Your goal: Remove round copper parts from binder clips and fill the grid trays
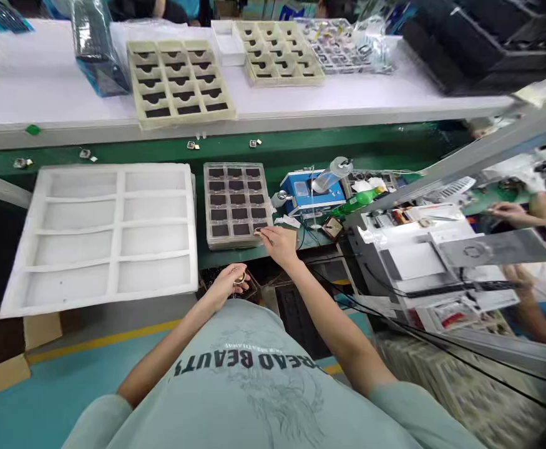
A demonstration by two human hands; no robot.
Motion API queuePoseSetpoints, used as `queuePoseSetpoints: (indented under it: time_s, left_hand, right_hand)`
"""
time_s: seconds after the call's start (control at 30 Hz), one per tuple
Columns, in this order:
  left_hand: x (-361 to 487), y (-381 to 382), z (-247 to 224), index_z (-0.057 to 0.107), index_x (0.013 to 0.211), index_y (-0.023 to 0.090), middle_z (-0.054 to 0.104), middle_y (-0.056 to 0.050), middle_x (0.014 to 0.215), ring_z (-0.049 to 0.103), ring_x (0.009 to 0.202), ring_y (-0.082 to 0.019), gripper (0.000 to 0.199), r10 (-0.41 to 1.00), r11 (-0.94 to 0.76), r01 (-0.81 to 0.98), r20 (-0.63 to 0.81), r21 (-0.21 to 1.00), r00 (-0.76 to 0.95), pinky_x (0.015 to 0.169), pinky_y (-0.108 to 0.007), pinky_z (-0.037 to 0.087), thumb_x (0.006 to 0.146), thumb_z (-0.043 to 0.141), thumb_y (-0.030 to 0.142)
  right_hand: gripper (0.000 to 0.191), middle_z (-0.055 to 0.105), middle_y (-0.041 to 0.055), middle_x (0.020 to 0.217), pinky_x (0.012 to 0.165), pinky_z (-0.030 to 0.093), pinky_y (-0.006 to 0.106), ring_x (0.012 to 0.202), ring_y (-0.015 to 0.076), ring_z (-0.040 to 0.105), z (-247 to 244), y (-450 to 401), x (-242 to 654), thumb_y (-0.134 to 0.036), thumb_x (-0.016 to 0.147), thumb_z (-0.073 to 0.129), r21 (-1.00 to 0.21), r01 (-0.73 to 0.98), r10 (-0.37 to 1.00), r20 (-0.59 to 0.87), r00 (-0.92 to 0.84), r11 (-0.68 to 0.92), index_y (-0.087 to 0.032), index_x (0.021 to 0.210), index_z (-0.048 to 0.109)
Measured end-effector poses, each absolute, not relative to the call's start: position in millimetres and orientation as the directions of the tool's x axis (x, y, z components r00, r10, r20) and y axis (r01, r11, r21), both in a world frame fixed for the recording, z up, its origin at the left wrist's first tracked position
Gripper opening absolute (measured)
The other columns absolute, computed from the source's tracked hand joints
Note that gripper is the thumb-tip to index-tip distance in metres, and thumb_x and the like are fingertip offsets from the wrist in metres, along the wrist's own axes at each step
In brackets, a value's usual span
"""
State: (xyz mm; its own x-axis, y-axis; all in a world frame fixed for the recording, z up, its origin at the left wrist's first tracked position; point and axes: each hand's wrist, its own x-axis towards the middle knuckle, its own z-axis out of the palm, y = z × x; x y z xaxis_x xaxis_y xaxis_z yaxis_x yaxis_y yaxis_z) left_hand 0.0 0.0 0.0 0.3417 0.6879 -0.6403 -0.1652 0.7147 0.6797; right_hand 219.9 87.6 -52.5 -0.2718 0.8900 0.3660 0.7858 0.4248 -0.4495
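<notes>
My left hand (228, 285) is closed around a small round part (239, 279) with a shiny rim and a yellowish patch, held low near my shirt. Up and to the right, my right hand (279, 246) has its fingertips pinched at the front right corner of a clear compartment tray (211, 232). A tiny pale piece (257, 232) shows at those fingertips, too small to name. Dark pads line the tray's compartments. To the left lies a large white foam tray (114, 249) with wide, shallow compartments.
A blue machine (317, 190) with a clear cylinder and a green bottle (359, 201) stand right of the tray. Two cream compartment trays (183, 115) (282, 80) sit on the raised white shelf (273, 112). Several small parts lie along the green strip. Another person's hands (516, 213) show at right.
</notes>
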Motion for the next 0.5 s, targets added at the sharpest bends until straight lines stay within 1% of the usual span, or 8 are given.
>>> queuePoseSetpoints:
  time_s: [0.13,0.23,0.37,0.43,0.5]
  left_hand:
    - [1,3,2,0.057,0.107,0.017,0.067,-0.006,0.088,0.063,0.064,-0.012,0.032,0.702,0.700,-0.179,-0.618,0.692,0.354,0.056,-0.022,0.043,0.088,0.067,0.042]
    - [2,3,1,0.055,0.105,0.018,0.068,-0.007,0.087,0.063,0.063,-0.012,0.027,0.712,0.692,-0.189,-0.614,0.697,0.342,0.054,-0.022,0.042,0.086,0.067,0.034]
    - [4,5,-2,0.053,0.094,0.017,0.068,-0.007,0.086,0.064,0.060,-0.011,0.015,0.732,0.676,-0.213,-0.611,0.706,0.301,0.050,-0.021,0.041,0.083,0.063,0.021]
    - [6,7,-2,0.054,0.091,0.016,0.066,-0.005,0.084,0.065,0.059,-0.012,0.013,0.755,0.654,-0.232,-0.605,0.720,0.252,0.051,-0.021,0.043,0.081,0.062,0.017]
    - [8,11,-1,0.056,0.091,0.016,0.062,-0.002,0.082,0.067,0.062,-0.013,0.014,0.790,0.613,-0.271,-0.582,0.742,0.190,0.056,-0.023,0.049,0.080,0.064,0.017]
  right_hand:
    - [0.030,0.072,0.0152,0.109,0.093,0.055,0.042,0.103,0.0277,0.066,-53,92,220,-0.030,0.099,0.052,-0.451,0.804,0.901,0.369,-0.227,0.387,-0.017,0.110,0.077]
    - [0.025,0.072,0.0138,0.108,0.093,0.055,0.041,0.102,0.0267,0.066,-55,94,221,-0.026,0.097,0.055,-0.462,0.809,0.910,0.364,-0.199,0.362,-0.018,0.104,0.078]
    - [0.022,0.073,0.0122,0.105,0.092,0.053,0.040,0.100,0.0258,0.064,-56,98,221,-0.024,0.095,0.058,-0.487,0.813,0.924,0.349,-0.154,0.320,-0.019,0.097,0.079]
    - [0.021,0.072,0.0117,0.104,0.092,0.051,0.041,0.099,0.0262,0.062,-54,102,218,-0.024,0.094,0.059,-0.489,0.819,0.932,0.332,-0.144,0.301,-0.019,0.097,0.079]
    - [0.020,0.072,0.0113,0.103,0.092,0.049,0.043,0.099,0.0269,0.060,-50,106,217,-0.022,0.092,0.059,-0.487,0.829,0.941,0.312,-0.131,0.277,-0.019,0.097,0.079]
